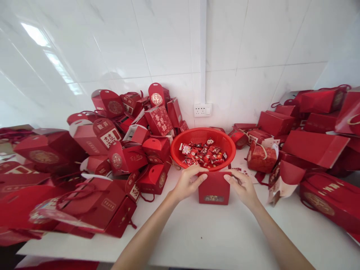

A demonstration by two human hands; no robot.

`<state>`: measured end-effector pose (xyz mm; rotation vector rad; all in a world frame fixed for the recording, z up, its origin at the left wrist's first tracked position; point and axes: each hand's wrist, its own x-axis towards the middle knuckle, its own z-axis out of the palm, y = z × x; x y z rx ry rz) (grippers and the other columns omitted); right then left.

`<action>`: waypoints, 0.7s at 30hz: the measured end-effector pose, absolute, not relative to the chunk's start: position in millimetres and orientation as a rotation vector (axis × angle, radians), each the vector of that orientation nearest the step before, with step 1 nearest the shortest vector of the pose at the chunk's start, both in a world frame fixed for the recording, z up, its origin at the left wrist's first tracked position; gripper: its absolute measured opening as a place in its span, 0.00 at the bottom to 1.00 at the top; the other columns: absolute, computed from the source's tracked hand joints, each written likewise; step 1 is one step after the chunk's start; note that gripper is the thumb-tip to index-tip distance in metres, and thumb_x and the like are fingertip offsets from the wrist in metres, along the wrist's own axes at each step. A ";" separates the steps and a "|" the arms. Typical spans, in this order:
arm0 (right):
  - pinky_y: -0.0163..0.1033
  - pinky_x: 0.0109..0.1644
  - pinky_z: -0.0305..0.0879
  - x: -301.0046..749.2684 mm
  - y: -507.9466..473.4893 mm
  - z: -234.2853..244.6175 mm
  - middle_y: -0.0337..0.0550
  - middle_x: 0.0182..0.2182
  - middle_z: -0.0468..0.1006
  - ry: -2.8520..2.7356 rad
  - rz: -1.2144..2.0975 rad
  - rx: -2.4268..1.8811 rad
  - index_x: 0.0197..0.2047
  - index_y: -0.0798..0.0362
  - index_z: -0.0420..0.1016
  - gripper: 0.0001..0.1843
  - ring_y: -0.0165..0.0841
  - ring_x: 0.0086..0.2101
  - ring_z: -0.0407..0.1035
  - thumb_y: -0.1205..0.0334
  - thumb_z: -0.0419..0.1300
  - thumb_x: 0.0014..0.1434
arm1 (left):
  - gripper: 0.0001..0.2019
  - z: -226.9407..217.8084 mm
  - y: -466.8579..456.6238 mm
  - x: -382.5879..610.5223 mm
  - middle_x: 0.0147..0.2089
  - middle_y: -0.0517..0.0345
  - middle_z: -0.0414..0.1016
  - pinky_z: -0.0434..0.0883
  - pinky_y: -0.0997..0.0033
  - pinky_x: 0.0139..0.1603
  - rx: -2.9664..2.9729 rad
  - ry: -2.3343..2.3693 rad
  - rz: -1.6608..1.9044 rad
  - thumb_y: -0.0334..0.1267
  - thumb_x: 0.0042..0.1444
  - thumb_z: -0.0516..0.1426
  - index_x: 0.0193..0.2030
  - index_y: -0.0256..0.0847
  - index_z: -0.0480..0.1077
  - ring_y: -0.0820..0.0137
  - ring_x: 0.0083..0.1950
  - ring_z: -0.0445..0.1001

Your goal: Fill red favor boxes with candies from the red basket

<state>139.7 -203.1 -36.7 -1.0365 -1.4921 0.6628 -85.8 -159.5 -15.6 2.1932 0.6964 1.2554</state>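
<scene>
A small red gift box (214, 186) with a clear window low on its front stands upright on the white table. My left hand (189, 181) pinches its top left edge between thumb and fingers. On the other side, my right hand (242, 186) grips the top right edge the same way. Right behind the box sits a red plastic basket (174, 147) holding many wrapped candies (206, 153). The box's back and inside are hidden from me.
Red gift boxes (95, 137) are heaped on the left, some with cord handles. Another pile of red boxes (312, 146) fills the right side. A wall socket (203, 110) is on the tiled wall behind the basket. The white table's (213, 243) front edge runs near me.
</scene>
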 end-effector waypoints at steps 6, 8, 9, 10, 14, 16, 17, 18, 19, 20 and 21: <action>0.40 0.44 0.74 138.8 -206.9 -33.7 0.44 0.34 0.86 -1.525 0.708 -0.993 0.39 0.49 0.84 0.19 0.39 0.36 0.79 0.44 0.61 0.64 | 0.11 -6.0 -173.0 -95.1 0.48 0.51 0.83 0.75 0.67 0.51 2.162 0.734 1.075 0.41 0.63 0.61 0.49 0.39 0.78 0.63 0.48 0.80; 0.40 0.44 0.74 138.5 -207.2 -35.4 0.45 0.36 0.86 -1.536 0.722 -0.997 0.40 0.49 0.84 0.19 0.39 0.36 0.79 0.43 0.61 0.64 | 0.11 -5.1 -175.8 -97.2 0.48 0.52 0.83 0.75 0.67 0.52 2.122 0.718 1.000 0.41 0.64 0.60 0.49 0.39 0.77 0.63 0.49 0.80; 0.41 0.45 0.74 138.6 -207.1 -36.6 0.45 0.37 0.86 -1.540 0.725 -0.999 0.41 0.49 0.84 0.19 0.39 0.37 0.79 0.43 0.61 0.64 | 0.11 -5.2 -176.8 -97.8 0.47 0.52 0.83 0.75 0.68 0.51 2.104 0.709 0.984 0.41 0.65 0.59 0.49 0.39 0.78 0.63 0.48 0.80; 0.41 0.46 0.75 138.9 -207.1 -37.9 0.46 0.39 0.86 -1.544 0.726 -1.001 0.42 0.50 0.83 0.19 0.39 0.38 0.79 0.44 0.62 0.63 | 0.11 -5.5 -177.8 -98.1 0.46 0.52 0.83 0.75 0.68 0.50 2.092 0.705 0.989 0.41 0.66 0.58 0.48 0.39 0.78 0.63 0.47 0.80; 0.46 0.52 0.74 141.2 -207.1 -40.7 0.49 0.46 0.85 -1.588 0.731 -0.999 0.49 0.51 0.80 0.21 0.42 0.44 0.78 0.45 0.65 0.60 | 0.10 -5.6 -182.3 -97.6 0.46 0.52 0.83 0.75 0.68 0.51 2.071 0.696 1.076 0.39 0.66 0.59 0.48 0.39 0.79 0.63 0.48 0.80; 0.47 0.52 0.74 142.2 -207.7 -39.7 0.49 0.48 0.84 -1.645 0.751 -0.991 0.51 0.51 0.79 0.21 0.43 0.46 0.78 0.48 0.67 0.59 | 0.09 -4.0 -185.4 -97.4 0.48 0.52 0.83 0.75 0.68 0.53 2.045 0.689 1.131 0.38 0.65 0.59 0.48 0.40 0.79 0.63 0.50 0.80; 0.47 0.52 0.74 142.5 -208.2 -38.8 0.49 0.49 0.84 -1.671 0.767 -0.981 0.52 0.51 0.78 0.22 0.43 0.46 0.78 0.49 0.67 0.59 | 0.10 -2.8 -187.1 -97.6 0.49 0.52 0.83 0.75 0.68 0.54 2.033 0.692 1.155 0.37 0.65 0.59 0.49 0.41 0.79 0.63 0.51 0.80; 0.46 0.52 0.74 142.7 -208.7 -38.0 0.49 0.49 0.84 -1.695 0.788 -0.968 0.53 0.51 0.78 0.22 0.43 0.47 0.78 0.49 0.67 0.59 | 0.10 -1.4 -188.8 -98.1 0.50 0.52 0.83 0.75 0.68 0.54 2.026 0.697 1.175 0.37 0.65 0.59 0.49 0.41 0.79 0.63 0.51 0.80; 0.46 0.52 0.74 142.8 -209.2 -37.3 0.48 0.49 0.84 -1.711 0.807 -0.953 0.53 0.51 0.77 0.22 0.42 0.47 0.78 0.50 0.67 0.59 | 0.10 0.1 -190.6 -98.9 0.51 0.52 0.83 0.75 0.68 0.54 2.026 0.703 1.188 0.37 0.65 0.60 0.50 0.42 0.79 0.63 0.51 0.80; 0.45 0.52 0.74 142.8 -209.8 -36.8 0.48 0.49 0.84 -1.718 0.816 -0.942 0.53 0.50 0.78 0.21 0.42 0.46 0.78 0.49 0.67 0.60 | 0.10 1.9 -192.4 -100.0 0.52 0.52 0.82 0.75 0.68 0.54 2.030 0.710 1.195 0.37 0.65 0.60 0.50 0.42 0.79 0.63 0.51 0.80; 0.45 0.52 0.74 142.8 -210.5 -36.7 0.47 0.48 0.84 -1.721 0.814 -0.938 0.52 0.50 0.78 0.21 0.42 0.46 0.78 0.49 0.67 0.60 | 0.10 3.8 -194.2 -101.3 0.52 0.52 0.82 0.75 0.68 0.54 2.042 0.717 1.192 0.37 0.65 0.60 0.51 0.42 0.79 0.63 0.51 0.80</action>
